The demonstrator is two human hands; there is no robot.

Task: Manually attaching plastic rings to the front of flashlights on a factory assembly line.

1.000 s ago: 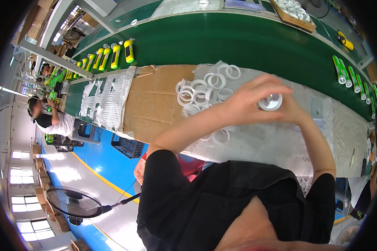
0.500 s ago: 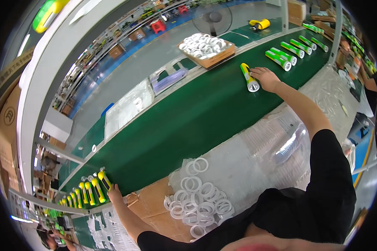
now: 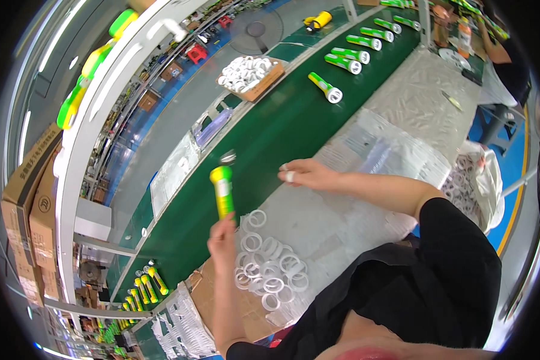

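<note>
My left hand (image 3: 222, 235) is closed round the lower end of a yellow-and-green flashlight (image 3: 223, 191), held upright over the belt with its clear, shiny head on top. To its right, my right hand (image 3: 311, 175) hovers above the belt's near edge, fingers pinched together. Something small and white shows at those fingertips, too small to name. Below the hands lies a heap of translucent white rings (image 3: 273, 284). A green flashlight with a white head (image 3: 327, 89) rests on the belt beyond my right hand.
Several finished-looking green flashlights (image 3: 365, 42) lie along the far right of the green belt (image 3: 264, 150). Yellow flashlights (image 3: 143, 290) stand in a row at the lower left. A cardboard box of white rings (image 3: 264, 90) sits at the belt's far edge. A fan (image 3: 255, 30) stands behind.
My left hand has picked up a flashlight from the left row and raised it toward the middle. My right hand has let go of the flashlight on the right and come back nearer.
</note>
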